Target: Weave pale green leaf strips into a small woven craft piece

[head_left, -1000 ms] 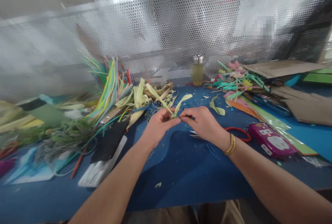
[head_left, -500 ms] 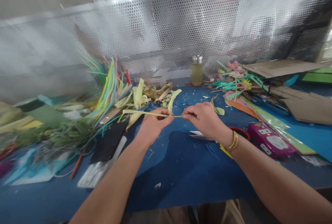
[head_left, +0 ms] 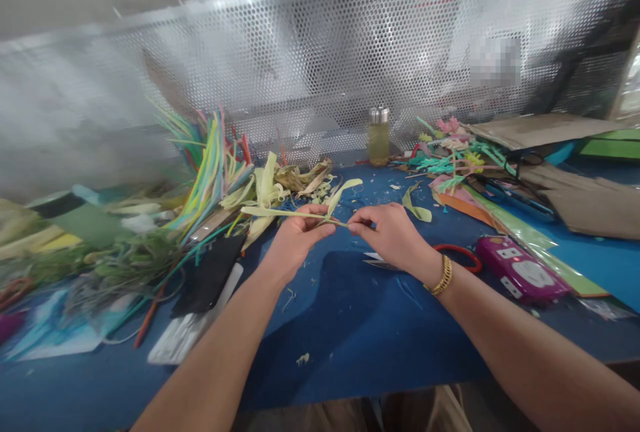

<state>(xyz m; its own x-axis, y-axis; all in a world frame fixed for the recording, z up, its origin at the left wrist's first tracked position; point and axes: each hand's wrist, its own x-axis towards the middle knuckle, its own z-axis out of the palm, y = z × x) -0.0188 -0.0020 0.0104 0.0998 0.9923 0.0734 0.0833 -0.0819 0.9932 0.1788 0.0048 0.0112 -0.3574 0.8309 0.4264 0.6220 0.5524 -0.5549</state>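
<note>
A thin stem with pale green leaf strips (head_left: 343, 193) stretches between my two hands above the blue table (head_left: 350, 352). My left hand (head_left: 295, 239) pinches it where the leaves branch, one strip pointing left and another up to the right. The stem's right end is between the thumb and fingers of my right hand (head_left: 390, 232), which has a gold bracelet at the wrist. Beneath my right hand lie scissors (head_left: 457, 252) with red handles, partly hidden by the wrist.
Husks (head_left: 300, 179), colourful pipe cleaners (head_left: 210, 165) and a black phone-like slab (head_left: 207, 275) lie left. Behind stands a jar (head_left: 379, 139) before a perforated metal screen (head_left: 320, 65). A purple device (head_left: 523, 269) and cardboard (head_left: 590, 199) are at right.
The leaf strips have turned in my left hand, the upper one now leaning further right and the left one showing wider. My right hand has shifted slightly left and down.
</note>
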